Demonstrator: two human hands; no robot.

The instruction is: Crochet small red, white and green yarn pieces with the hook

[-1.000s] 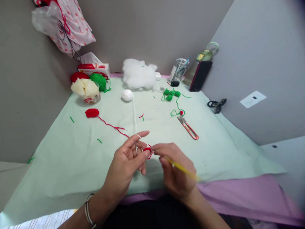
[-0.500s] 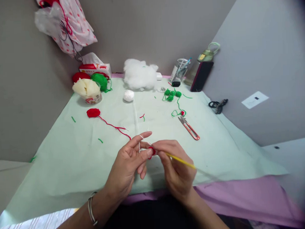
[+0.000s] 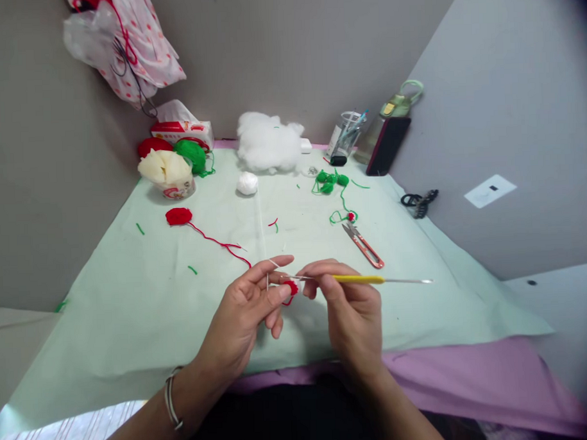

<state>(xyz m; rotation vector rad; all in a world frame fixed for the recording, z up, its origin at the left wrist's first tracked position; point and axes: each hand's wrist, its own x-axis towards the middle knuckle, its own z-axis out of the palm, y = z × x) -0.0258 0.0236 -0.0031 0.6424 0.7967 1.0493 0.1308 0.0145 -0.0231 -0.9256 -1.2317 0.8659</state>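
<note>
Between thumb and fingers, my left hand [image 3: 246,305] pinches a small red and white crochet piece [image 3: 291,287]. White yarn [image 3: 262,231] runs over its raised index finger from the white yarn ball [image 3: 247,183] farther back. In my right hand [image 3: 351,304] is a crochet hook [image 3: 358,279] with a yellow grip, held nearly level. Its thin metal end reaches left to the top of the crochet piece, by the yarn; the exact contact is too small to make out. The hook's other metal end points right, past my hand.
Orange-handled thread snips [image 3: 364,246] lie to the right, near green crochet pieces [image 3: 331,181]. A red crochet oval [image 3: 178,216] with a trailing strand lies left. White stuffing [image 3: 269,142], a tissue box [image 3: 184,131], a cup of pens [image 3: 347,138] and a phone [image 3: 390,146] line the back.
My right hand has turned and shifted slightly right, so the hook has swung from slanting down rightward to nearly level. My left hand stays in place, holding the crochet piece.
</note>
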